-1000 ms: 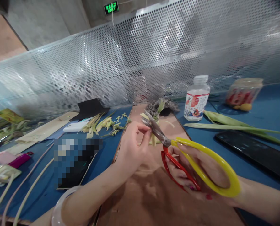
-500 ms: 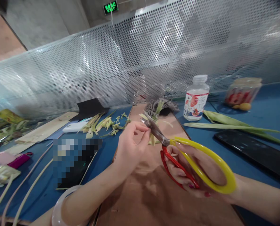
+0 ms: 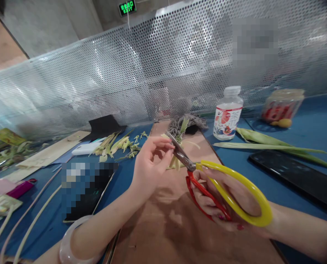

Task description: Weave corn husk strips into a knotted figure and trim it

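Note:
My right hand (image 3: 207, 200) grips a pair of scissors (image 3: 184, 157), one handle loop yellow and the other red, with the blades pointing up and away to the left. The blades look closed together. Beside them is my left hand (image 3: 149, 161), its thumb and fingertips brought together against the blades. Whatever is pinched there is too small and hidden to name; a pale sliver shows just past the fingertips. Under the blades lie pale yellow-green leaf strips (image 3: 176, 164) on the brown board (image 3: 163, 227). Behind them sits a tangle of grey yarn (image 3: 199, 121).
To the right stand a clear labelled bottle (image 3: 228, 115) and a glass jar (image 3: 284, 104), with long green leaves (image 3: 262, 146) and a black phone (image 3: 292, 179) nearer. Wilted stems (image 3: 108, 146) and another phone (image 3: 89, 200) lie left. A perforated metal screen (image 3: 119, 80) crosses behind.
The scissor blades, slightly apart before, have come together. My left hand has shifted a little left, its fingers rounding more away from the thumb. My right hand keeps its hold.

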The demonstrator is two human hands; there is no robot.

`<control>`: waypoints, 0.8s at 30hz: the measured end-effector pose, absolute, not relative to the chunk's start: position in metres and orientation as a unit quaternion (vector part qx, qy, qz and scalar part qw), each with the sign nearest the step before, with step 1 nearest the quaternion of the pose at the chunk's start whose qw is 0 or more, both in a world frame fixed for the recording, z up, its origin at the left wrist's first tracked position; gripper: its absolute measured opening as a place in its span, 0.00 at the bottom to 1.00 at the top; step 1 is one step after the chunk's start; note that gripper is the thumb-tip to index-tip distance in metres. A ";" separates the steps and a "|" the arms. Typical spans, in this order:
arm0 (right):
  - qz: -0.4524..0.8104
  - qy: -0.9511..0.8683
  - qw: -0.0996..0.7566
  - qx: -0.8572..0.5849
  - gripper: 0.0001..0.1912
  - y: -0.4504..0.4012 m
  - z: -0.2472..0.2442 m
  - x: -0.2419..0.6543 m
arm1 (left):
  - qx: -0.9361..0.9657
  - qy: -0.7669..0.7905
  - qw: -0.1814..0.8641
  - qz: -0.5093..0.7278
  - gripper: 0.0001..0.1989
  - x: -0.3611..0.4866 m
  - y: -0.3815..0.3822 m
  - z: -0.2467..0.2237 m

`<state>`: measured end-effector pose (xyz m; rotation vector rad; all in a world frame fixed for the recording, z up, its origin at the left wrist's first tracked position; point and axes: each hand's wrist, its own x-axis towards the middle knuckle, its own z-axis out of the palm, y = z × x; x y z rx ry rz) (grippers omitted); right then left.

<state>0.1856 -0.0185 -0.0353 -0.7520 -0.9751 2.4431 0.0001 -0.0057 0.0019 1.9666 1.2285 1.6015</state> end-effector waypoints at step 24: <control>0.889 -0.325 0.189 -0.262 0.20 -0.017 -0.044 0.187 | 0.589 0.467 0.482 0.451 0.24 -0.007 -0.001 0.008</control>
